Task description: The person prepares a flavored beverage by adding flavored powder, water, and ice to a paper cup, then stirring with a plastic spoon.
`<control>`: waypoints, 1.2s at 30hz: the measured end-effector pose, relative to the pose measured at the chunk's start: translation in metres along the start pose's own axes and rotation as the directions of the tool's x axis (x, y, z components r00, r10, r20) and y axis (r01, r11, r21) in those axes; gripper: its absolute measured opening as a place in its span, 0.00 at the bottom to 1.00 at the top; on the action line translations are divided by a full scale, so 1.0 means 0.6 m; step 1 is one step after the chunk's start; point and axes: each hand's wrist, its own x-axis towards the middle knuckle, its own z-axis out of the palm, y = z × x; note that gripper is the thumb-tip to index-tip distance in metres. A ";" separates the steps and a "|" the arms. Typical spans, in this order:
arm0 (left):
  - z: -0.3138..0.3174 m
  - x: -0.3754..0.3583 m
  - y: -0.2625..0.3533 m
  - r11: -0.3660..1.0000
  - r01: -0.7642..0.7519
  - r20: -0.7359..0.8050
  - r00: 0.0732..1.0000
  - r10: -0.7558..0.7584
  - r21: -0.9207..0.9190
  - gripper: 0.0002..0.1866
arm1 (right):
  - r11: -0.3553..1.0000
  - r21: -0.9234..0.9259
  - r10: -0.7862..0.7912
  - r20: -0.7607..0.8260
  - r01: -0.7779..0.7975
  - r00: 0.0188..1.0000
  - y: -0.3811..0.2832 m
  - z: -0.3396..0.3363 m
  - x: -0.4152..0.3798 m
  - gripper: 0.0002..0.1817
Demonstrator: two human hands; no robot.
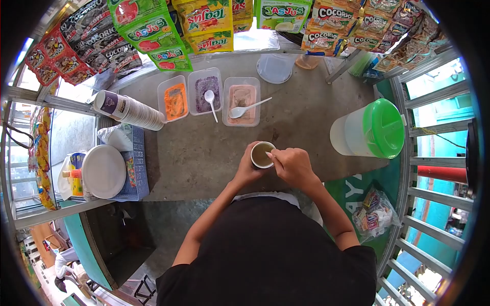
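My left hand (248, 167) is wrapped around a paper cup (253, 162) with a yellowish-brown liquid in it, held upright close to my body. Over the cup's right rim, my right hand (293, 166) pinches a white spoon (269, 154), mostly hidden by the fingers and the liquid. Beyond my hands stand three clear plastic tubs: one with orange powder (176, 101), one with purple powder (206, 84) and one with pinkish-brown powder (242, 94). A white spoon (210, 97) lies in the purple tub, and another white spoon (250, 107) rests across the pinkish-brown one.
A stack of paper cups (135, 111) lies tilted at the left, by a blue basket (139, 166) and a round white lid (104, 172). A green-lidded water container (357, 131) is at the right. Drink sachets (209, 23) hang overhead. A plastic bag (376, 217) lies lower right.
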 end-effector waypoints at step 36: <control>0.000 -0.001 0.007 1.000 -0.002 0.002 1.000 0.002 -0.010 0.37 | 0.993 0.116 -0.032 -0.001 0.031 1.000 0.003 -0.002 -0.005 0.12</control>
